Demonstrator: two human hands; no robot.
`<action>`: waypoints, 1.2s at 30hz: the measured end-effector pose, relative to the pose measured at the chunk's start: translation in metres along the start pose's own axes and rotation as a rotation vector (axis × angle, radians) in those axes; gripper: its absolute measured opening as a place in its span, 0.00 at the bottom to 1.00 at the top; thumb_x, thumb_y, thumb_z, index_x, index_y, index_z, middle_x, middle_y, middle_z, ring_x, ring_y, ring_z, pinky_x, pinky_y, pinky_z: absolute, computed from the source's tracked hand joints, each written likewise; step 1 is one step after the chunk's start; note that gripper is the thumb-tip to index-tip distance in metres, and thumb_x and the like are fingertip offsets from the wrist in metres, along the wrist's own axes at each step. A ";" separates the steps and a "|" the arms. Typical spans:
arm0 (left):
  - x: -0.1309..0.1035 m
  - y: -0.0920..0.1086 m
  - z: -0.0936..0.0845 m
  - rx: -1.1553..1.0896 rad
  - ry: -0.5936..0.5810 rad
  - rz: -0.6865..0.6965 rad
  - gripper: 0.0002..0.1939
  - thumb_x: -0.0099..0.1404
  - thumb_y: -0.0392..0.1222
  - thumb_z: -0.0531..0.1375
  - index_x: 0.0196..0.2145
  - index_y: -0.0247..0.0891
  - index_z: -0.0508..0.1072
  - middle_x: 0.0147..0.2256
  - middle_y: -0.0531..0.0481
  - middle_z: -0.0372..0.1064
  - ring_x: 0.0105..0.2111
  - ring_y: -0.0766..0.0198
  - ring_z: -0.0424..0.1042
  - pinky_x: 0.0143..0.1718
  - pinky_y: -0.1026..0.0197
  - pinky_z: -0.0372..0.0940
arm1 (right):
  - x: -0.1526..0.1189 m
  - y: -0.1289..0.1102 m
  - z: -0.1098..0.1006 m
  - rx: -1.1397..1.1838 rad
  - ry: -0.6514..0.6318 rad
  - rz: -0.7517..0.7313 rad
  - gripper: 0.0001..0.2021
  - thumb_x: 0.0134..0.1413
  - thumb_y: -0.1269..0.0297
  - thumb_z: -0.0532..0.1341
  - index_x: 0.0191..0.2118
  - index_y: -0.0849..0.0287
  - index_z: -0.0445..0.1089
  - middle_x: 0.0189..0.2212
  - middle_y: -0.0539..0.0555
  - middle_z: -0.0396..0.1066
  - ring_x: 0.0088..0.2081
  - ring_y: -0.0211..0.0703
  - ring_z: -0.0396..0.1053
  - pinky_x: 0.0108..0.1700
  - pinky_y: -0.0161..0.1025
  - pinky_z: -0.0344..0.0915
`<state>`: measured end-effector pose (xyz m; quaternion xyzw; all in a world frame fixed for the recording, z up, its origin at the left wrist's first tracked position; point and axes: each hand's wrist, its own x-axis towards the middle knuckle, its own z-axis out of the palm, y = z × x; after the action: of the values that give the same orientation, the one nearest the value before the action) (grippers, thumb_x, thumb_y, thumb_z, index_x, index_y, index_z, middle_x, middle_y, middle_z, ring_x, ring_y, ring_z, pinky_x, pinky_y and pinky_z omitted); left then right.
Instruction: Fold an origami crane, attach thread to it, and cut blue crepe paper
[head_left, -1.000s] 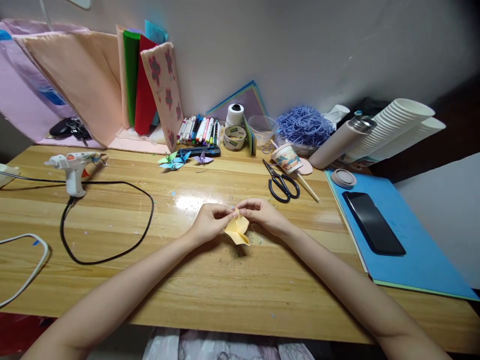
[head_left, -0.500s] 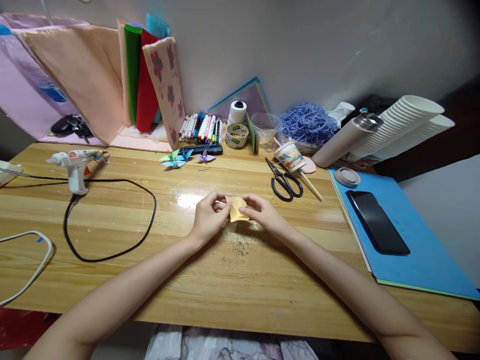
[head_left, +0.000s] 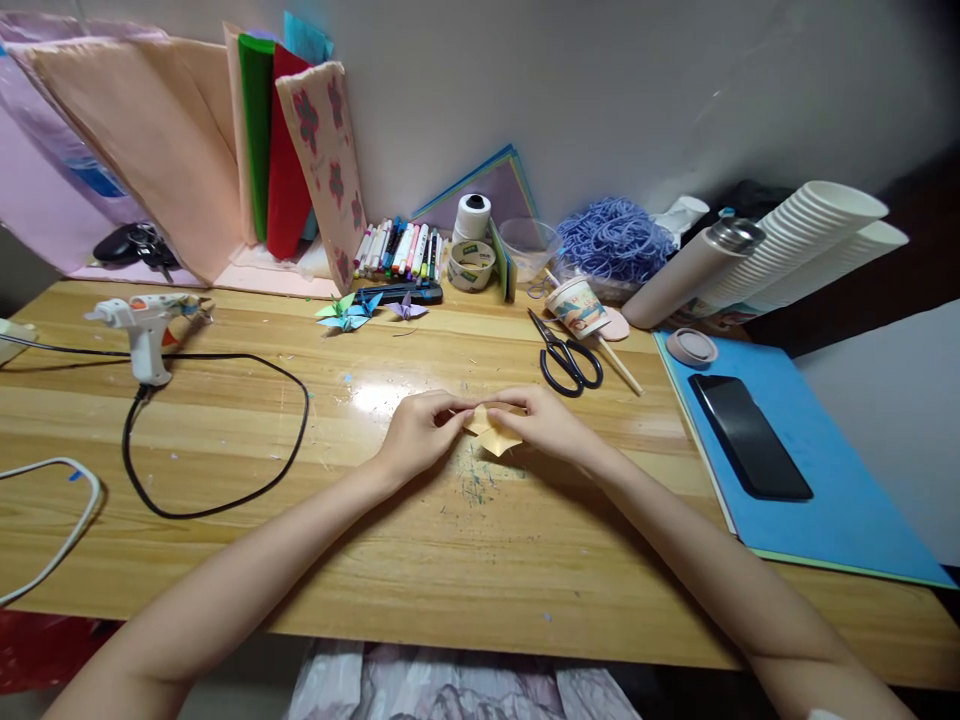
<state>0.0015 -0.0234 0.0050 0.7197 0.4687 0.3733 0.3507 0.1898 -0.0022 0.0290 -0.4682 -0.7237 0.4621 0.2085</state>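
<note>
A small piece of folded yellow paper [head_left: 498, 440] is pinched between my two hands, just above the wooden table [head_left: 420, 570]. My left hand [head_left: 424, 430] grips its left edge between thumb and fingers. On the other side, my right hand [head_left: 541, 425] has its thumb on the paper's face and its fingers behind. One pointed flap sticks out toward me below the thumbs. Behind the hands, folded paper cranes [head_left: 349, 312] in green, blue and purple lie on the table. Black-handled scissors [head_left: 564, 360] rest to the right of my right hand.
A white glue gun [head_left: 146, 340] with a looped black cord stands at left. Markers [head_left: 401, 250], tape [head_left: 471, 266] and a thread spool [head_left: 472, 216] line the wall. A paper cup [head_left: 576, 305], bottle [head_left: 694, 272] and phone [head_left: 750, 437] on blue sheets [head_left: 840, 500] occupy the right.
The yellow paper has been turned and partly spread, with a pointed flap now facing me. My right hand has shifted slightly right, and both thumbs have moved on the paper.
</note>
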 end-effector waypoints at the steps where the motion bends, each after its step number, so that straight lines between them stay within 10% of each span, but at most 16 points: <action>1: 0.000 0.001 0.000 0.006 -0.007 0.003 0.09 0.61 0.38 0.57 0.36 0.39 0.76 0.32 0.49 0.75 0.30 0.65 0.71 0.33 0.63 0.64 | 0.000 0.000 0.000 -0.015 -0.010 -0.008 0.13 0.51 0.71 0.56 0.40 0.56 0.75 0.39 0.53 0.75 0.41 0.44 0.71 0.45 0.40 0.64; 10: 0.003 0.001 -0.007 0.291 -0.070 0.048 0.06 0.59 0.40 0.57 0.30 0.38 0.74 0.30 0.50 0.73 0.29 0.66 0.69 0.30 0.64 0.60 | -0.009 -0.015 0.006 -0.440 0.119 -0.075 0.09 0.53 0.68 0.57 0.38 0.57 0.74 0.35 0.55 0.75 0.38 0.44 0.71 0.39 0.37 0.62; 27: 0.005 -0.001 0.004 0.249 -0.053 -0.061 0.05 0.57 0.41 0.59 0.32 0.39 0.73 0.29 0.52 0.72 0.29 0.65 0.68 0.29 0.64 0.58 | 0.022 -0.041 0.006 -0.848 -0.033 0.106 0.07 0.45 0.70 0.59 0.30 0.58 0.74 0.26 0.57 0.75 0.28 0.45 0.69 0.25 0.35 0.48; 36: 0.006 -0.001 0.001 0.301 -0.079 -0.011 0.03 0.57 0.39 0.59 0.28 0.38 0.72 0.27 0.53 0.68 0.27 0.67 0.66 0.28 0.65 0.57 | 0.020 -0.037 0.005 -0.902 -0.093 -0.103 0.07 0.48 0.72 0.56 0.27 0.59 0.72 0.25 0.55 0.73 0.25 0.40 0.65 0.25 0.36 0.44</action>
<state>0.0040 -0.0182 0.0049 0.7757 0.5092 0.2683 0.2590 0.1586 0.0079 0.0563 -0.4545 -0.8835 0.1103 -0.0263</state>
